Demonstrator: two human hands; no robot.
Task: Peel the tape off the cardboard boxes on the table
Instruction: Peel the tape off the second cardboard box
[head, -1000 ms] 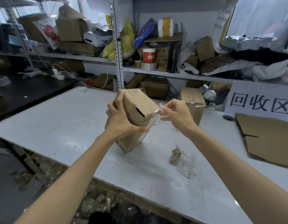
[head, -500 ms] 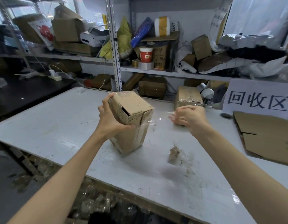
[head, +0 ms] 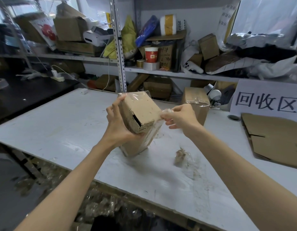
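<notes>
table (head: pixel 61 124): white top, scuffed and scratched, and everything below sits on or over it
left hand (head: pixel 118 129): we've got it wrapped round the left side of the box, fingers curled over the far edge and thumb pressed on the near corner
box (head: pixel 141 114): small brown carton, mid-table, tilted so one end faces up at us. There's a dark slot where the flaps gap. The lower end is down at the table, but we can't tell if it's actually touching
tape (head: pixel 156 129): clear film, part lifted off the box's right face and running up to our right fingertips
right hand (head: pixel 181 118): just right of the box's top edge, thumb and fingers pinched on a bunched bit of tape, the other fingers loosely curled
wad (head: pixel 180 155): crumpled used tape with brown fluff, lying on the table near the box, to its right
second box (head: pixel 196 100): behind our right hand, upright, with shiny tape across its top
flat cardboard (head: pixel 274 139): lying flat at the far right edge
sign (head: pixel 267 100): white sheet with big black characters, propped up behind the cardboard
</notes>
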